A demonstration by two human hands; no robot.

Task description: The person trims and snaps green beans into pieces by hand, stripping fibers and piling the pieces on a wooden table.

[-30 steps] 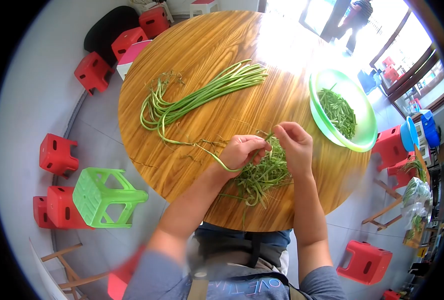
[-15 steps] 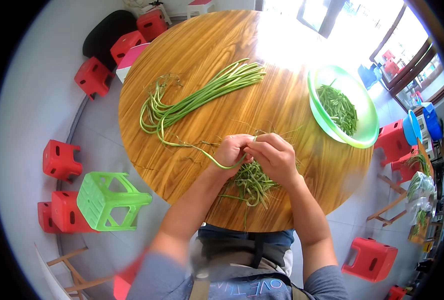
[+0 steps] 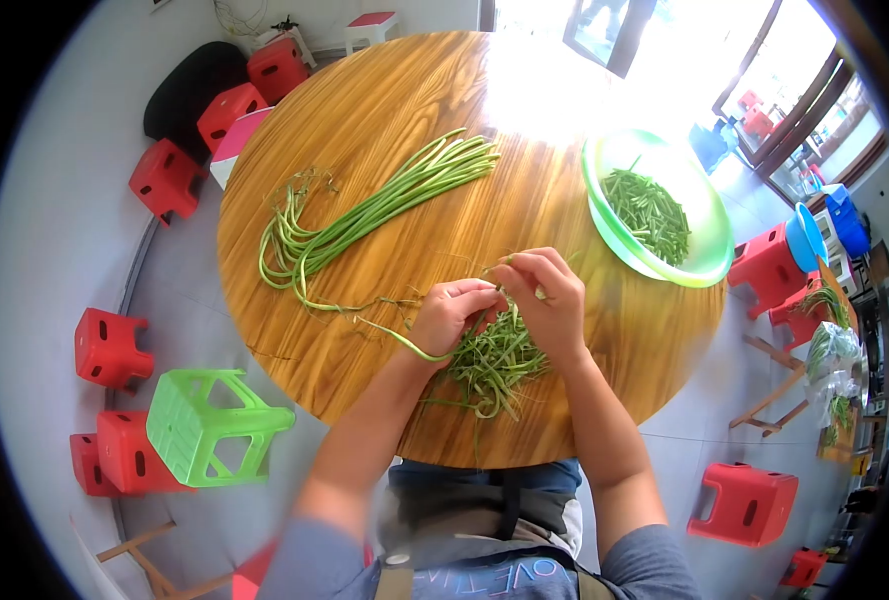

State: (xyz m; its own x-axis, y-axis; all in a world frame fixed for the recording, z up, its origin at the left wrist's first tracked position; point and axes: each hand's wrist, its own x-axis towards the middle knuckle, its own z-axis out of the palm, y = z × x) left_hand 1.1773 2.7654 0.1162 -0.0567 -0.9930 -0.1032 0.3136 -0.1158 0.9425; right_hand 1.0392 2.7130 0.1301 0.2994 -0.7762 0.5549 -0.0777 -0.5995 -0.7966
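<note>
My left hand (image 3: pixel 458 318) is closed around one long green garlic scape (image 3: pixel 402 341), whose thin end trails out to the left over the table. Close beside it, my right hand (image 3: pixel 547 300) has thumb and index finger pinched together; what lies between them is too small to make out. Under both hands is a loose heap of green trimmings (image 3: pixel 497 372). A bundle of whole garlic scapes (image 3: pixel 390 213) lies farther off to the left, its thin ends curled. To the right, a pale green basin (image 3: pixel 710 225) holds many short cut pieces (image 3: pixel 653 215).
The round wooden table (image 3: pixel 335 120) carries everything, with bright glare at its far edge. A green stool (image 3: pixel 185 430) and several red stools (image 3: pixel 113 348) stand on the left floor. Another red stool (image 3: pixel 745 505) is at the right, below a side table with bagged greens (image 3: pixel 830 365).
My hands, together before, have drawn slightly apart, the right one lifting away from the left. The trailing scape end has shortened toward my left hand. The whole view has shifted a little.
</note>
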